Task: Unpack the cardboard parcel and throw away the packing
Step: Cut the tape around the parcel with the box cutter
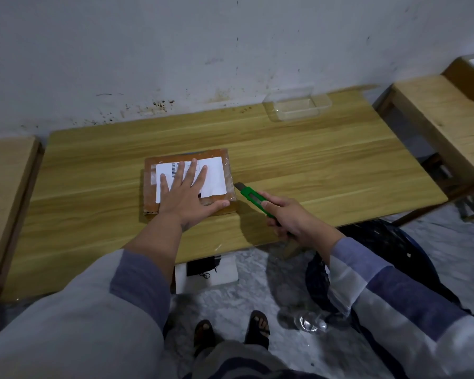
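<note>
A flat brown cardboard parcel (219,160) with a white shipping label lies taped shut in the middle of the wooden table (312,160). My left hand (188,191) presses flat on its top, fingers spread and straight. My right hand (290,216) grips a green utility knife (253,196), whose tip sits at the parcel's right edge.
A clear plastic container (297,105) stands at the table's far right by the wall. A dark bin with a black bag (381,242) sits on the floor to the right, and a clear bottle (309,322) lies near it. Wooden benches flank the table on both sides.
</note>
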Available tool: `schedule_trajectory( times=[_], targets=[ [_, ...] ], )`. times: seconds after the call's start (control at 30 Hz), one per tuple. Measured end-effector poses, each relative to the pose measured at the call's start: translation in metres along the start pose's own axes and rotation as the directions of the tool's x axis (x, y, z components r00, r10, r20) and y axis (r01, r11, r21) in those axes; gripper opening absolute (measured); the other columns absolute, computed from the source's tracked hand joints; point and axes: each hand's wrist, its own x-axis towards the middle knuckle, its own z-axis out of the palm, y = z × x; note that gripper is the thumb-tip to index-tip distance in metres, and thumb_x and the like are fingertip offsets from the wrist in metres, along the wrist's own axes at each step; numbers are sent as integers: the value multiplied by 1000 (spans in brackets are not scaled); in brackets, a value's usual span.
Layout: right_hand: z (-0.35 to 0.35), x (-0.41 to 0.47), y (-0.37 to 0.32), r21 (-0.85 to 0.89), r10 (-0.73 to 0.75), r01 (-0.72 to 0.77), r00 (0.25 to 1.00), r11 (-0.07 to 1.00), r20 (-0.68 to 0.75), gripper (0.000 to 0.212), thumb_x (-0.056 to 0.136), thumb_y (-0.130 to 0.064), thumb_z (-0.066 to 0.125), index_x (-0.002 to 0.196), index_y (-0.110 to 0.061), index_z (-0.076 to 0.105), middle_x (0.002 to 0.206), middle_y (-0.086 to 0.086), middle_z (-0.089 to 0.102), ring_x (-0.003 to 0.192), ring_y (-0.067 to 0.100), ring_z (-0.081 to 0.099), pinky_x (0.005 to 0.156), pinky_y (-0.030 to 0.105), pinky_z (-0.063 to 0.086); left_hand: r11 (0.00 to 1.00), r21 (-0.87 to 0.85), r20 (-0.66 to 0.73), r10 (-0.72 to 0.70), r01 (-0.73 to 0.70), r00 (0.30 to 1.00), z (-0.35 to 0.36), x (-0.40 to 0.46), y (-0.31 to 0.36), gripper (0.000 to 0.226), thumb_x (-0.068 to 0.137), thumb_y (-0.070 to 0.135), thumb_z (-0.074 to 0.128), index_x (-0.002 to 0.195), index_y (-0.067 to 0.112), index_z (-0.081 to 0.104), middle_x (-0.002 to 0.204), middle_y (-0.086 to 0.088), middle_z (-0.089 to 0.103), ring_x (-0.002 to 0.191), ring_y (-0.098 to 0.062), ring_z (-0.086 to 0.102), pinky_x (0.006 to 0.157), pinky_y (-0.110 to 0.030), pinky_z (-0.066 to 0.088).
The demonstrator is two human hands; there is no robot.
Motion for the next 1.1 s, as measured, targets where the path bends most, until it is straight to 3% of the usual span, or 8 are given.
schedule_trajectory(
  times=[0.27,0.4,0.57,0.67,0.73,0.8,1.0,1.1],
  targets=[
    [-5,-22,14,1,4,-4,1000,1000,2,39,101,-19,42,137,-33,46,58,2,36,41,9,29,36,17,23,1000,2,16,14,-14,1000,-3,5,5,113,62,95,13,152,32,-10,157,7,-27,143,-18,-28,114,-57,-14],
    [-5,-18,14,-19,-6,4,997,1000,-71,39,100,-20,42,137,-32,47,60,4,40,43,11,31,40,20,24,999,-23,44,24,-23,999,-6,3,7,114,61,95,17,152,31,-11,156,7,-28,142,-17,-30,114,-56,-15],
    [-3,-14,3,2,-41,42,984,999,-174,44,101,-24,39,144,-33,32,63,6,41,43,15,34,38,19,29,988,-144,79,58,-46,995,-22,4,-5,107,65,89,20,153,30,0,160,8,-16,146,-11,-18,118,-48,-9],
    [13,-11,-3,-62,-82,72,978,995,-194,27,101,-21,40,126,-17,49,63,6,44,46,17,39,43,20,33,991,-87,60,104,-98,993,-28,-1,-26,98,73,83,22,153,30,6,161,6,-9,148,-12,-9,118,-45,-4],
    [25,-7,-5,-137,-109,80,969,987,-220,17,99,-19,42,115,-19,49,67,5,50,53,17,46,49,25,41,993,-50,53,114,-111,992,-29,-4,-41,93,78,82,25,153,30,9,161,5,-6,148,-14,-8,118,-46,-7],
    [35,-3,-6,-161,-122,85,964,983,-234,21,98,-18,46,116,-27,46,73,5,55,59,16,51,54,28,45,993,-17,41,116,-116,992,-29,-3,-52,94,76,85,24,153,31,10,162,4,-4,148,-16,-7,118,-49,-6],
    [64,7,-9,-184,-188,131,920,974,-345,19,89,-16,58,103,-26,51,78,1,56,57,14,47,53,30,41,985,2,61,174,-174,983,-38,1,-62,85,81,78,38,152,37,12,162,3,-5,148,-18,-7,118,-50,-6],
    [74,11,-11,-209,-200,123,893,970,-404,36,86,-29,63,118,-25,48,99,3,57,76,21,57,62,30,44,980,23,82,194,-197,977,-40,4,-65,92,77,81,39,152,37,10,161,4,-8,148,-17,-10,117,-49,-8]
  ],
)
